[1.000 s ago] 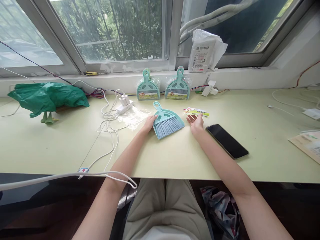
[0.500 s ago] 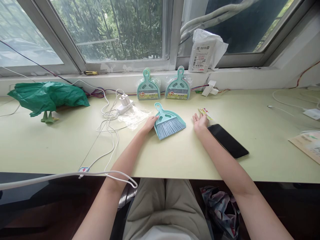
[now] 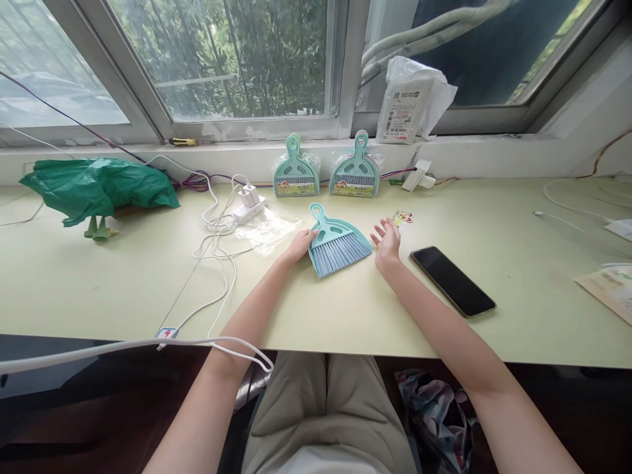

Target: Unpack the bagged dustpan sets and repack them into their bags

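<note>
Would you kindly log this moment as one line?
left hand: holding brush-and-dustpan set by edge | right hand: open, beside printed label | phone: flat on table

Mid-scene on the table (image 3: 533, 283), dustpan (image 3: 359, 236) with brush (image 3: 340, 255) inside, left hand (image 3: 299, 245) touching its left edge, right hand (image 3: 388, 245) just right. Behind right hand, label (image 3: 405, 217); farther right and nearer, phone (image 3: 453, 281). Left of dustpan, film (image 3: 269, 232). Toward the far edge, two packs (image 3: 297, 187) side by side; on the sill (image 3: 486, 147) behind, cutter (image 3: 182, 141) left, parcel (image 3: 405, 113) right. Far left, bag (image 3: 101, 187).
</note>
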Demonstrator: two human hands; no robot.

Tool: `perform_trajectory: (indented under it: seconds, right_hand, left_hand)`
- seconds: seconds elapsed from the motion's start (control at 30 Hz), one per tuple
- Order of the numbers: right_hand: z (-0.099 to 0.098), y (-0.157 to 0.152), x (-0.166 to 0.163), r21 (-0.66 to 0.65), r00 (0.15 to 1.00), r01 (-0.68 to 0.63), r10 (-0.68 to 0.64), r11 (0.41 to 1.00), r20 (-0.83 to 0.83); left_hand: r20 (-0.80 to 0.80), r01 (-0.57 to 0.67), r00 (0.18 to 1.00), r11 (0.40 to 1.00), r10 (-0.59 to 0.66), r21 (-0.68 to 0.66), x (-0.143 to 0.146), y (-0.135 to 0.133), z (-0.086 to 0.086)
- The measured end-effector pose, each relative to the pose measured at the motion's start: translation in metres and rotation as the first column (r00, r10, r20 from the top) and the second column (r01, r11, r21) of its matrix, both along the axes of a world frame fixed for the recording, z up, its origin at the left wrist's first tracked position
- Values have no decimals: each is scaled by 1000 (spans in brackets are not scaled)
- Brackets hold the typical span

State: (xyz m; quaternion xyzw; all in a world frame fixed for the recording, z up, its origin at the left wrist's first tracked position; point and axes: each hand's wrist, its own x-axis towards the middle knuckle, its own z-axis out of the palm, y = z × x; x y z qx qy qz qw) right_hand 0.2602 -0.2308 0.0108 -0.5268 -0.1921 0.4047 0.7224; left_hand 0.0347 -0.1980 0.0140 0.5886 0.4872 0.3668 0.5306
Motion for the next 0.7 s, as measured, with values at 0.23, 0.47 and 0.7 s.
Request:
perform_trajectory:
  seconds: [0.23, 0.47, 0.7]
  right_hand:
    - [4, -1, 3, 54, 991, 95, -100, 994, 94]
    - [2, -14, -23, -15, 387, -353, 161, 935, 908]
    - [-5, -25, -41, -151, -210, -204, 108, 967, 972]
  left_hand:
    - [7, 10, 1000, 1000, -9, -16, 1, -2, 2]
    - [-61, 38, 998, 998, -35, 56, 3, 0, -3]
    - [-94, 97, 992, 986, -84, 133, 9, -4, -6]
